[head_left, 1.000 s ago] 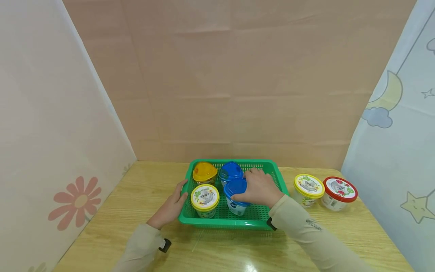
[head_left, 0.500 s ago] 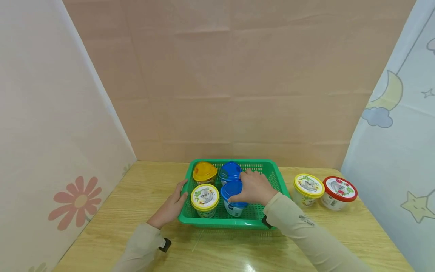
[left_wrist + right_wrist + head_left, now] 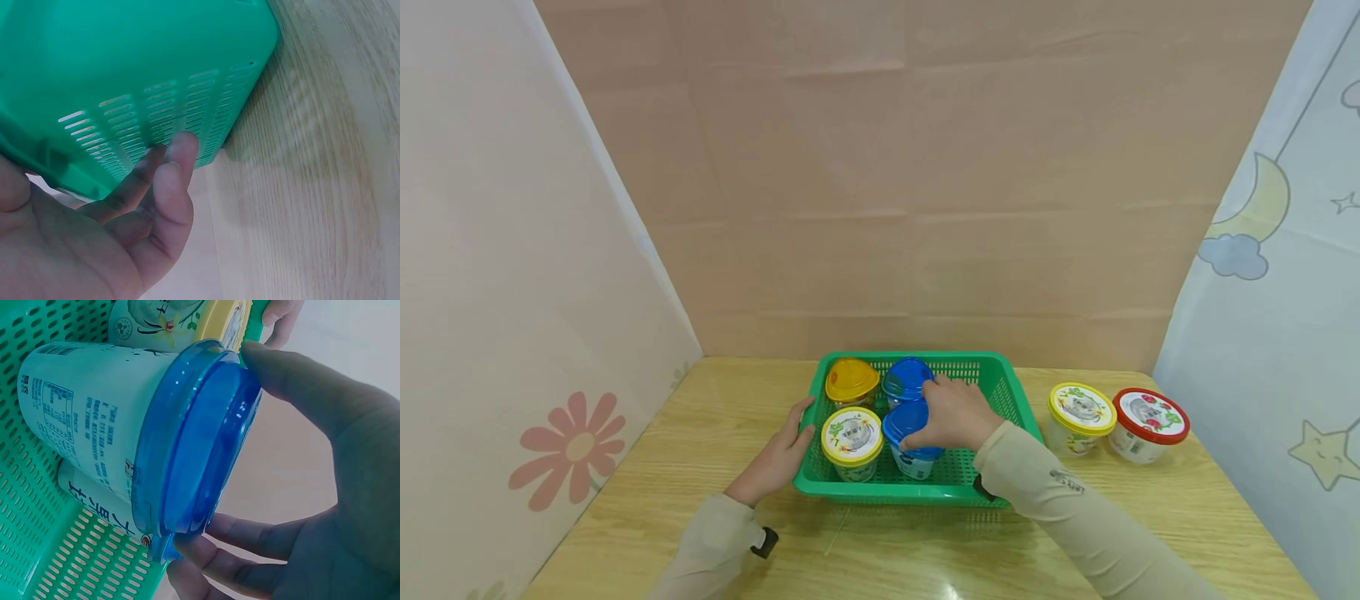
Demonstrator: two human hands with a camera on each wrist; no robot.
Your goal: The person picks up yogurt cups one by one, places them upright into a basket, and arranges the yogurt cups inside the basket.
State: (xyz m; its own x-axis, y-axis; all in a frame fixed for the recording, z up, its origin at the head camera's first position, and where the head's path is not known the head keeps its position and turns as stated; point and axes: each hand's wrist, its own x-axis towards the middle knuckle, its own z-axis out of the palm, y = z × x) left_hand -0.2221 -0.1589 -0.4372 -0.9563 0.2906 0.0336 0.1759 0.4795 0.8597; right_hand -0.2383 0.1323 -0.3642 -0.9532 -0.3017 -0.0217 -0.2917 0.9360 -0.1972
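Note:
A green plastic basket (image 3: 895, 494) sits on the wooden table. My left hand (image 3: 777, 460) holds its left side, thumb at the rim and bent fingers against the slotted outer wall in the left wrist view. Inside the basket, my right hand (image 3: 957, 414) grips the blue lid of a white yogurt cup (image 3: 94, 419), thumb on one side and fingers on the other. This cup stands at the front, just right of a yellow-lidded tub (image 3: 852, 437). Behind it is another blue-lidded cup (image 3: 907, 377), and an orange-lidded cup (image 3: 851, 380) occupies the back left corner.
Outside the basket on the right, a second yellow-lidded tub (image 3: 1082, 414) and a red-lidded tub (image 3: 1150, 425) stand side by side. A tan backdrop (image 3: 880, 208) rises behind the table (image 3: 730, 417), with patterned sheets on both sides.
My right hand has shifted the front blue-lidded yogurt cup slightly left, closer to the yellow-lidded tub. The left hand has stayed at the basket's side.

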